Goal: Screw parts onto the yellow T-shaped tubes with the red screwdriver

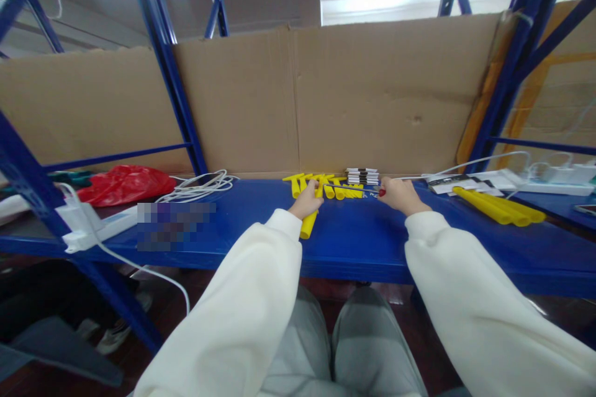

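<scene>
My left hand point(306, 200) is closed around a yellow plastic tube point(309, 225), whose near end points toward me above the blue shelf. In my closed right hand point(401, 196) is a screwdriver point(354, 188), with a bit of red handle showing and its thin shaft reaching left to the yellow tube. Whether its tip touches a screw is too small to tell. Just behind the hands lie several yellow T-shaped pieces point(339, 192) in a row. A stack of small white and black boxes point(362, 176) stands behind them, near the cardboard.
Three yellow tubes point(500, 206) lie at the right beside white power strips and cables. On the left are a red plastic bag point(128, 185), a coiled white cable point(205, 186) and a white power strip point(109, 226). A cardboard panel point(372, 93) and blue posts close off the back.
</scene>
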`<action>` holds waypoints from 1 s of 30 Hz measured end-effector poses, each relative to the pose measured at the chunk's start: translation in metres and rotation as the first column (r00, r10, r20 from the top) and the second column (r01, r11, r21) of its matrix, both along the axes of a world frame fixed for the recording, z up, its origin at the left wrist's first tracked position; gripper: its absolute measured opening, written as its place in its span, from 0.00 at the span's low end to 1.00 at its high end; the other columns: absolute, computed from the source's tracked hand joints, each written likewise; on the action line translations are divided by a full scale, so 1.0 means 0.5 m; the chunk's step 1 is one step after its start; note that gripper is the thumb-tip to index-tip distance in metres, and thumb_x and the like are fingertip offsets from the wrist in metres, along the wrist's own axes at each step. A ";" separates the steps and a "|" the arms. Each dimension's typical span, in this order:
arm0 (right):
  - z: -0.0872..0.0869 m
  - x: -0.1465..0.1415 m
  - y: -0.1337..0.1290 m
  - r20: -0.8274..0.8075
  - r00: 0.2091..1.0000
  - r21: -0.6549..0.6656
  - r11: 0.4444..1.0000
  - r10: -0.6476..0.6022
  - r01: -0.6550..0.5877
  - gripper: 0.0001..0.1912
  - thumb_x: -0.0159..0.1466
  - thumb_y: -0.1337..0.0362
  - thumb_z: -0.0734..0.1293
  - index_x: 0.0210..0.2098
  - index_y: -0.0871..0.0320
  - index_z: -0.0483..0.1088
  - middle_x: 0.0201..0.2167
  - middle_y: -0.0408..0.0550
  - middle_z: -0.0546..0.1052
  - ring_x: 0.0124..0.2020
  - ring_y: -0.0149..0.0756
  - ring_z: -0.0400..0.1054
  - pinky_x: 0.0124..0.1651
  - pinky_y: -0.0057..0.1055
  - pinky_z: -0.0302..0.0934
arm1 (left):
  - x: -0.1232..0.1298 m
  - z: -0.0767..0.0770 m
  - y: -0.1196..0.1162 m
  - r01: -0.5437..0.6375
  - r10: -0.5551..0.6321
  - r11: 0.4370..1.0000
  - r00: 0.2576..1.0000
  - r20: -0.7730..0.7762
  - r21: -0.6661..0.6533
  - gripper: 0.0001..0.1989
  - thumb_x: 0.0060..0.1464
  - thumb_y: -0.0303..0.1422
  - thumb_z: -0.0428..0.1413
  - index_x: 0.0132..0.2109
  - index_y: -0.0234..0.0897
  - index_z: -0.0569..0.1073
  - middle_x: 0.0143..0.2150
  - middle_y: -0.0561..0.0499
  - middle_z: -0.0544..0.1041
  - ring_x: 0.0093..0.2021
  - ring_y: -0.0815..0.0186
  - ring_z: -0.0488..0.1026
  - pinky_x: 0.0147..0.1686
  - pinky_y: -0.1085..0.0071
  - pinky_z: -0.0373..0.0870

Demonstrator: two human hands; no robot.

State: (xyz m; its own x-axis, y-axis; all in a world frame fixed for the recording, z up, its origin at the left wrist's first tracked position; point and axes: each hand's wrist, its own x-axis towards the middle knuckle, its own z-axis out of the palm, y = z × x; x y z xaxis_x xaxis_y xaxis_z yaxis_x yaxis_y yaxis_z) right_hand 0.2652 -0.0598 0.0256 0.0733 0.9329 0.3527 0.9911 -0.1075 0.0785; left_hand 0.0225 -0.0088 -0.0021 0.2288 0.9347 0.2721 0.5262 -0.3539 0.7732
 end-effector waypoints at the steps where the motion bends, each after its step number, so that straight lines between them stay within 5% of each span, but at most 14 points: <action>1: -0.001 0.000 0.000 0.005 1.000 -0.006 1.000 -0.002 0.002 0.13 0.63 0.67 0.62 0.45 0.60 0.73 0.42 0.62 0.81 0.45 0.50 0.75 0.46 0.37 0.57 | 0.000 0.000 0.000 -0.004 0.004 1.000 1.000 0.000 0.005 0.21 0.52 0.21 0.55 0.53 0.38 0.66 0.49 0.46 0.75 0.34 0.66 0.76 0.37 0.68 0.79; 8: -0.013 0.009 0.014 -0.054 0.998 0.018 0.999 0.031 -0.030 0.11 0.61 0.65 0.62 0.42 0.58 0.72 0.39 0.56 0.81 0.44 0.50 0.74 0.50 0.42 0.55 | 0.000 0.001 -0.002 -0.012 0.012 1.000 1.000 0.009 -0.024 0.21 0.53 0.21 0.55 0.54 0.37 0.67 0.45 0.47 0.75 0.29 0.68 0.75 0.31 0.68 0.78; 14: -0.016 0.024 0.019 -0.104 0.994 0.036 0.998 0.047 -0.043 0.08 0.60 0.63 0.62 0.35 0.56 0.73 0.39 0.54 0.81 0.46 0.50 0.73 0.49 0.44 0.55 | -0.001 0.001 -0.003 -0.006 0.006 1.000 0.999 0.033 -0.003 0.22 0.52 0.20 0.56 0.54 0.37 0.68 0.53 0.44 0.74 0.36 0.65 0.78 0.37 0.65 0.79; 24: -0.015 0.025 0.022 -0.131 0.982 -0.143 0.978 0.136 -0.155 0.09 0.57 0.57 0.71 0.34 0.55 0.75 0.38 0.49 0.81 0.43 0.47 0.73 0.47 0.41 0.57 | -0.004 0.000 0.000 0.019 -0.018 1.000 1.000 0.004 -0.010 0.23 0.52 0.21 0.56 0.56 0.35 0.67 0.56 0.42 0.74 0.31 0.69 0.77 0.30 0.72 0.76; 30: -0.026 0.020 0.033 -0.215 0.950 -0.176 0.948 0.226 -0.265 0.11 0.56 0.55 0.73 0.35 0.54 0.78 0.38 0.49 0.81 0.43 0.47 0.74 0.47 0.41 0.61 | -0.008 -0.013 0.024 0.052 -0.058 0.994 0.997 0.060 0.092 0.26 0.48 0.21 0.57 0.56 0.37 0.69 0.57 0.42 0.74 0.43 0.62 0.78 0.43 0.66 0.79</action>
